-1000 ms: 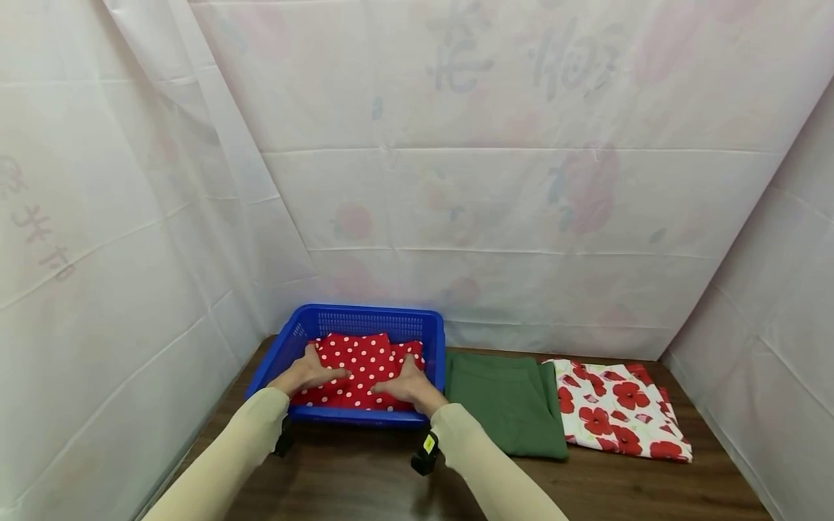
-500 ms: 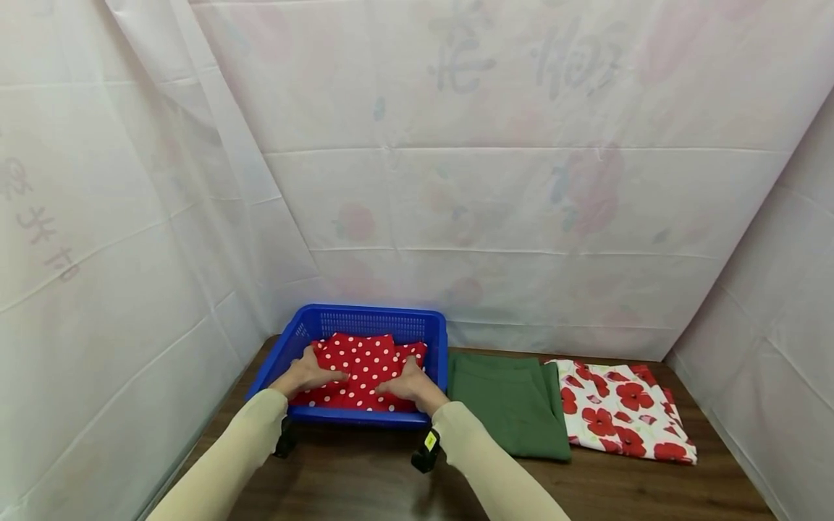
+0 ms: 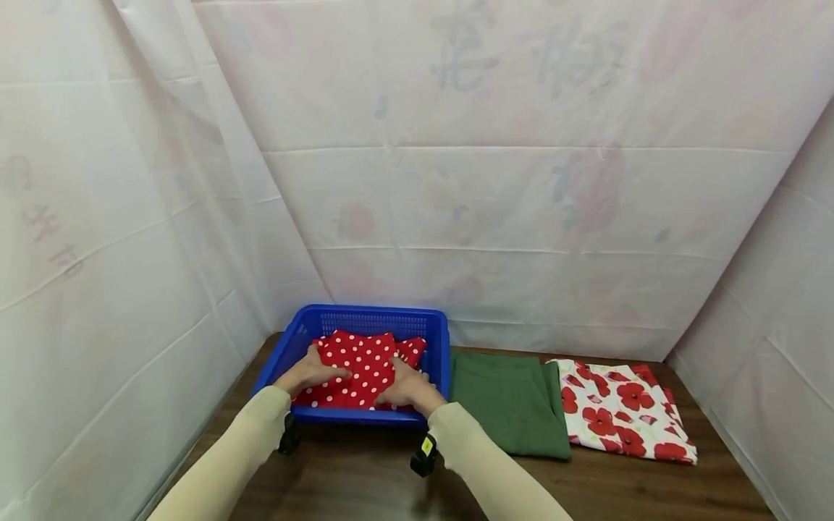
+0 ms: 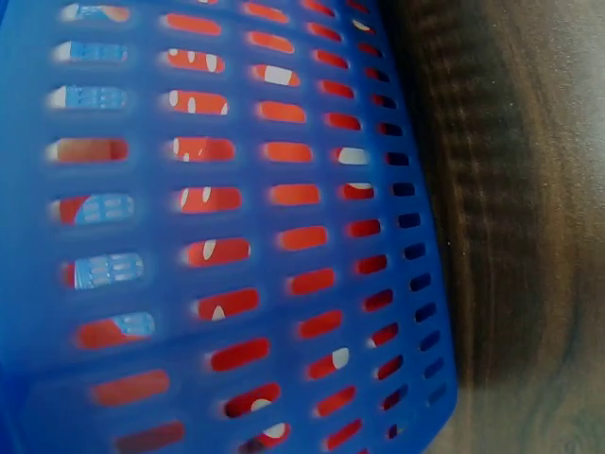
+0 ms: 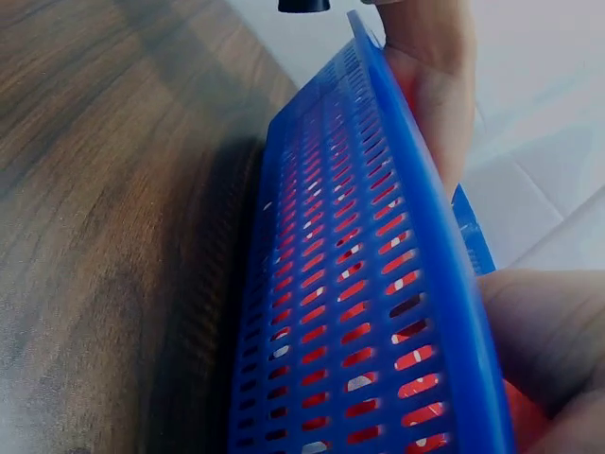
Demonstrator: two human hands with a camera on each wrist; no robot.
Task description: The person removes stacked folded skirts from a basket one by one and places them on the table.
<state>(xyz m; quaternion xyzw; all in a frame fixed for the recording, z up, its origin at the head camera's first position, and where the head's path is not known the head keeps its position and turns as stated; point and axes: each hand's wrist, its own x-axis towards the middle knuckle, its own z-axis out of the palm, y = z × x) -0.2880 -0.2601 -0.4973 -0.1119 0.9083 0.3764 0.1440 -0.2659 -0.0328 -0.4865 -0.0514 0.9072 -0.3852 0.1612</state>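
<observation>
A red cloth with white dots (image 3: 365,362) lies folded inside a blue plastic basket (image 3: 374,310). My left hand (image 3: 309,370) rests on the cloth's left side, thumb stretched toward the middle. On the right side of the cloth, my right hand (image 3: 405,383) presses inward with thumb and forefinger spread apart. The other fingertips of both hands are hidden. In the left wrist view, red fabric shows through the slots of the basket wall (image 4: 274,194). The right wrist view has my right hand (image 5: 558,331) close behind the basket rim, with my left hand (image 5: 440,85) farther off.
Right of the basket, a folded green cloth (image 3: 511,405) lies on the brown wooden table (image 3: 352,477). Beyond it is a folded white cloth with red flowers (image 3: 622,412). Pale printed sheets (image 3: 495,195) hang as walls behind and at both sides.
My right hand has shifted slightly inward over the cloth, and the cloth's right part has bunched a little. The left hand stays nearly where it was.
</observation>
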